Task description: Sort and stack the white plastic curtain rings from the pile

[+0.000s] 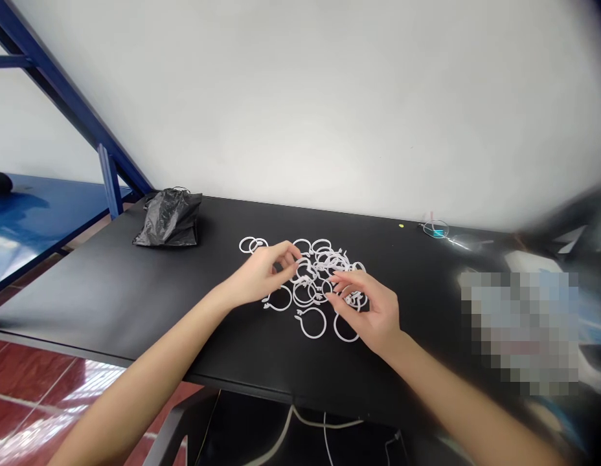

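Observation:
Many white plastic rings with small clip-like tabs lie loosely heaped on the black table (pixel 223 220), some overlapping. My left hand (pixel 266 272) reaches over the left side of the heap, fingers curved and thumb apart from them, its tips close to a white ring (pixel 305 266). Over the right side hovers my right hand (pixel 371 307), thumb and fingertips parted; part of the heap is hidden under it. Nearer the front edge lies a single ring (pixel 313 323) with its tabs to the left. Another ring (pixel 280 298) sits just below my left hand.
A crumpled black plastic bag (pixel 169 219) stands at the back left. Near the wall at the back right are a thin clear item (pixel 435 230) and a small yellow-green bit (pixel 401 226). A blurred pile (pixel 524 330) covers the right end. Cables (pixel 281 437) hang below the front edge.

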The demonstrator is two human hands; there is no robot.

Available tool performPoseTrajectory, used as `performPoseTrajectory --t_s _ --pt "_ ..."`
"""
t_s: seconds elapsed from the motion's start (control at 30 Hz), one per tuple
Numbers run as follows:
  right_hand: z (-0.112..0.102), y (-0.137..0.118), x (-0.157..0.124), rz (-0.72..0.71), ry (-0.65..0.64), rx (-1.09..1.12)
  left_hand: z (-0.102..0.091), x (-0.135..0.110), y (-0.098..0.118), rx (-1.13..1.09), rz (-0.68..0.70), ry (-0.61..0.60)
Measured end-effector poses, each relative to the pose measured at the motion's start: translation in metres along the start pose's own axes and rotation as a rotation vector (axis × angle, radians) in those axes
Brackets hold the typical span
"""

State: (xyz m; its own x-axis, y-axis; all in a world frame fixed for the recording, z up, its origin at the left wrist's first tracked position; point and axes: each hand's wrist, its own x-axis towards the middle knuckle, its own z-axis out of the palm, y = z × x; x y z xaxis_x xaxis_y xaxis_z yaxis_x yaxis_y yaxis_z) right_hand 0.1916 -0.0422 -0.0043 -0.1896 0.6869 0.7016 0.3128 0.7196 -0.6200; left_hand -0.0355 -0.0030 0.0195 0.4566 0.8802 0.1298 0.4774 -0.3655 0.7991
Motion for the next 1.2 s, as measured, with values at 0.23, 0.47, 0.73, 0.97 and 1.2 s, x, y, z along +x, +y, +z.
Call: performPoseTrajectory --t_s 0.23,0.47,0.73,0.97,1.2 --pt "0.003 -0.002 0.001 -0.071 -0.009 -0.038 0.029 -0.004 0.014 -0.03 0.053 -0.022" --pt "0.006 -0.006 -0.003 0.022 0.025 0.066 0.037 -0.009 0.018 0.13 0.31 0.043" --pt "0.01 -0.013 -0.008 0.061 -0.008 0.127 0.048 -0.009 0.011 0.458 0.497 0.105" --pt "0.003 -0.007 -0.006 0.283 0.007 0.243 0.015 0.0 -0.002 0.631 0.317 0.324" --pt "-0.001 -0.001 -0.006 0.284 0.059 0.234 -0.027 0.01 -0.049 0.845 -0.018 0.454"
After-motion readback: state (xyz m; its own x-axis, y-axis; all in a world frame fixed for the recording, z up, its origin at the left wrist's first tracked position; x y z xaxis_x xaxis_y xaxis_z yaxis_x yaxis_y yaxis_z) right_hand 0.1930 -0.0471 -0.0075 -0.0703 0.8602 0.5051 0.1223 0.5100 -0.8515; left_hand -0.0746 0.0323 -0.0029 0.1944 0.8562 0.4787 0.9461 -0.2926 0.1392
